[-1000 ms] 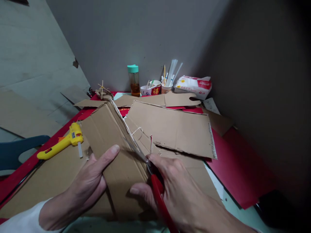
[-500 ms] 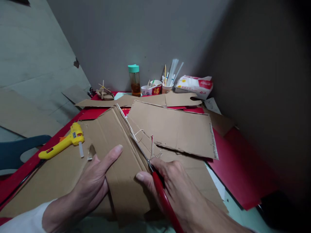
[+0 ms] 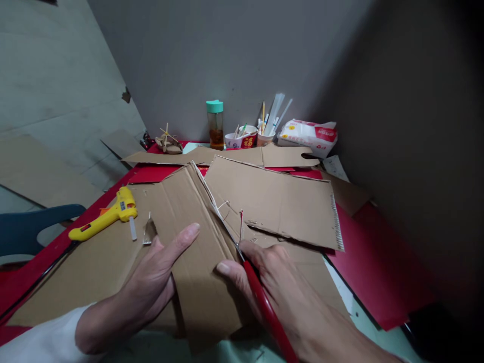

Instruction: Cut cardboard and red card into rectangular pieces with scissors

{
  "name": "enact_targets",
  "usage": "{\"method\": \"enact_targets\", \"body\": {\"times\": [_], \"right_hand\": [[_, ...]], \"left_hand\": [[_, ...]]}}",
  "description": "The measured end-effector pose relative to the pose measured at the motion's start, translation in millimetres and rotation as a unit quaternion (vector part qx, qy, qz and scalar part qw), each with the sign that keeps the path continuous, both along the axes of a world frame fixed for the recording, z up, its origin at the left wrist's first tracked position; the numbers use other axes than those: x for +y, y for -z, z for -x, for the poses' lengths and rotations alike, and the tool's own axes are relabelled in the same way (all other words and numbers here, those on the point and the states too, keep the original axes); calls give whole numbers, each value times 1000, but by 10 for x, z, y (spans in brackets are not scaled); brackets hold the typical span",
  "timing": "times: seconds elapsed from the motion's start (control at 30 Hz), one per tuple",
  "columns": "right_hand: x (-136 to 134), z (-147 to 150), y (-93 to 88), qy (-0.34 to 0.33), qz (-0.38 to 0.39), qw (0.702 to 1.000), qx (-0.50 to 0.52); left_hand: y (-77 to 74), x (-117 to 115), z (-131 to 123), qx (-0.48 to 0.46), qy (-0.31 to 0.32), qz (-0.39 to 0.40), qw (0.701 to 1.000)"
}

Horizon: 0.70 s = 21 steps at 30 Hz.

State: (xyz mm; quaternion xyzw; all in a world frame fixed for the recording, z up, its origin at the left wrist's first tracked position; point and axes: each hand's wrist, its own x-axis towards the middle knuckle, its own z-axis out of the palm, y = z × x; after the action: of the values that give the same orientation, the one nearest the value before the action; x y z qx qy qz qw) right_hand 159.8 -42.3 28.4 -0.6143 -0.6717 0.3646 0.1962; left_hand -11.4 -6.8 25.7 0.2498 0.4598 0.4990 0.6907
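Our left hand (image 3: 161,275) grips the card (image 3: 206,275) from its left side, thumb flat on top and fingers beneath. Our right hand (image 3: 272,282) is closed round the red handles of the scissors (image 3: 266,307), thumb against the card, with the blades along its right edge. The card is tilted above the near part of the bench (image 3: 49,256), in front of a larger sheet (image 3: 276,201).

At the back of the bench we see a bottle (image 3: 215,121), upright, its teal lid on and amber liquid in the lower part. Just right of it, a white-and-red tub (image 3: 247,142) holds thin sticks (image 3: 237,132); how deep they go, we cannot tell. Beside that, a small cup (image 3: 265,140) holds a pencil-like stick (image 3: 263,112) and tall clear strips (image 3: 277,108), all rising past its rim. Right of the cup sits a white-and-red packet (image 3: 308,137), its contents hidden from us. Well to our left lies a yellow glue gun (image 3: 109,217), a pale stick at its back end.
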Motion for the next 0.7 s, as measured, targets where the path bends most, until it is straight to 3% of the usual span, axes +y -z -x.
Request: {"method": "enact_targets", "body": {"times": [0.13, 0.47, 0.7], "right_hand": [[-8, 29, 9, 23, 18, 1000, -8], [145, 58, 0, -41, -57, 998, 5], [111, 116, -3, 12, -14, 998, -54]], "left_hand": [[94, 6, 54, 9, 11, 17, 1000], [163, 46, 98, 17, 7, 32, 999], [162, 44, 107, 23, 29, 22, 999]]}}
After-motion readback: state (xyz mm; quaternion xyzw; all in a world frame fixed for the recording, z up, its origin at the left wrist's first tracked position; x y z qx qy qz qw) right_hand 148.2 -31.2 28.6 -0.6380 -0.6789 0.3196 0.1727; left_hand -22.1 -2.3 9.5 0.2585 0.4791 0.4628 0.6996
